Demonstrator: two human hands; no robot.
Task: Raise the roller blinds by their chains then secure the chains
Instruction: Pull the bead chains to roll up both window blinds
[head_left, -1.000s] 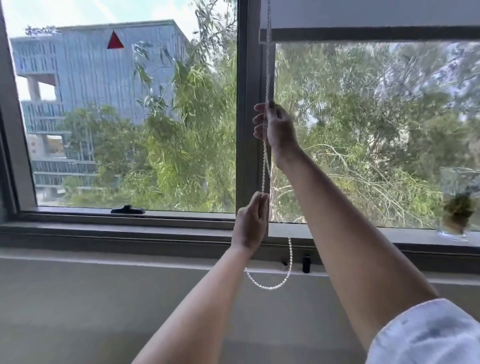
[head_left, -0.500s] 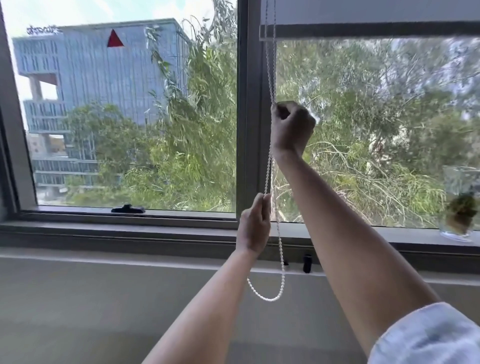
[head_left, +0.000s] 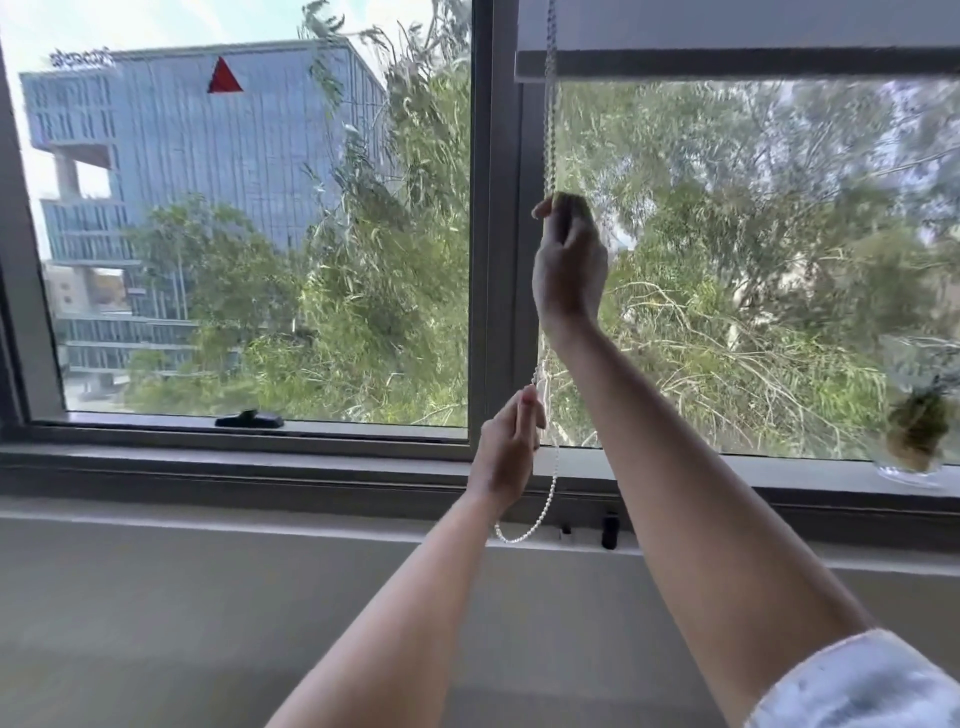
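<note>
Nearby, glass vase (head_left: 917, 410) on sill (head_left: 260, 460), chain (head_left: 549, 119)

Both bare arms reach far forward. The right hand (head_left: 569, 260) is raised high, its back toward the camera, fingers curled closed. The left hand (head_left: 508, 449) sits lower and just left, fingers pinched together, pointing up.

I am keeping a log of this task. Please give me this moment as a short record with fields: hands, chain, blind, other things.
right hand: raised, closed on the chain at the upper part
left hand: lower, near the sill, closed on the same chain
chain loop: hangs below the left hand
blind: bottom bar near the top of the window, most glass uncovered
glass vase: on the sill, far right
chain secured: not yet
</note>
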